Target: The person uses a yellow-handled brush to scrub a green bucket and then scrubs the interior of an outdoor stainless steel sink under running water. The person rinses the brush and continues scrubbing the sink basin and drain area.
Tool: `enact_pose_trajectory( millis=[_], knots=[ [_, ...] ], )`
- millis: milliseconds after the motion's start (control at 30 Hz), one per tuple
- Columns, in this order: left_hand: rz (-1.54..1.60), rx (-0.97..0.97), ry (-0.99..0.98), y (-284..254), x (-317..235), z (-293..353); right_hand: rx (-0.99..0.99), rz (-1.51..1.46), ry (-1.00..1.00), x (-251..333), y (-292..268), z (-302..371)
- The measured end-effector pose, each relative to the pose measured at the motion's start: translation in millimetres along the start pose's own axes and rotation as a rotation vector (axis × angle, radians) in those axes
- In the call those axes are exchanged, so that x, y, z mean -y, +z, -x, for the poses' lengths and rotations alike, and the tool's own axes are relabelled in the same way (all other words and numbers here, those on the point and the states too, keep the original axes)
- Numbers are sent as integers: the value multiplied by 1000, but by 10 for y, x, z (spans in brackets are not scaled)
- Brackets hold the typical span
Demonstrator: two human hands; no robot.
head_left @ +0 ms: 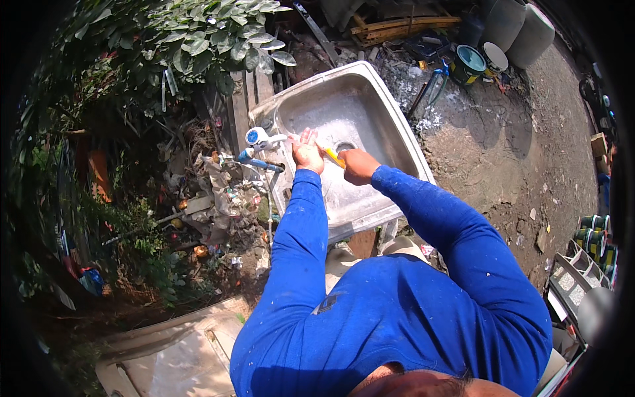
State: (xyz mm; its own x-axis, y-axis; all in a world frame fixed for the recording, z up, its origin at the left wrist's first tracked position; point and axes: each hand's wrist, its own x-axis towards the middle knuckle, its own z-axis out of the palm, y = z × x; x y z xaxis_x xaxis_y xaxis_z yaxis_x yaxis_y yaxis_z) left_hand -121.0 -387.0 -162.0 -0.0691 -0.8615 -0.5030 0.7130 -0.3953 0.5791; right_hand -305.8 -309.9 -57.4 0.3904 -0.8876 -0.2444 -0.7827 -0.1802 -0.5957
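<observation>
My left hand (306, 153) is palm up with its fingers spread, close to the spout of a white faucet (264, 138) with a blue cap. My right hand (360, 166) is closed around a slim yellow tool (335, 157), whose tip reaches the edge of my left palm. Its kind is too small to make out. Both hands are over a stained metal sink (391, 142), and its round drain (344, 147) shows between them. A blue pipe (254, 160) joins the faucet at the sink's left side.
Leafy branches (192, 40) and heaped rubbish (211, 198) lie to the left. Several buckets (468, 63) and grey containers (531, 36) stand at the far right, near a blue-handled tool (433, 86). Bare ground (496, 152) lies right of the sink. A pale panel (178, 351) is at lower left.
</observation>
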Motion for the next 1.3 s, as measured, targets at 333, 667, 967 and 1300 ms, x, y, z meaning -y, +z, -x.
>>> enact_pose_trajectory(
  millis=[333, 667, 967, 1300],
  knots=[
    [-314, -108, -15, -275, 249, -363, 40, -68, -76, 274, -145, -32],
    [-301, -61, -129, -479, 248, -250, 44, -506, -24, 16, -176, -24],
    [-101, -27, -186, -566, 152, 126, 146, -1030, 247, 163, -254, 33],
    [181, -61, -12, -353, 253, 319, 51, -1344, 306, 27, 88, 66]
  ],
)
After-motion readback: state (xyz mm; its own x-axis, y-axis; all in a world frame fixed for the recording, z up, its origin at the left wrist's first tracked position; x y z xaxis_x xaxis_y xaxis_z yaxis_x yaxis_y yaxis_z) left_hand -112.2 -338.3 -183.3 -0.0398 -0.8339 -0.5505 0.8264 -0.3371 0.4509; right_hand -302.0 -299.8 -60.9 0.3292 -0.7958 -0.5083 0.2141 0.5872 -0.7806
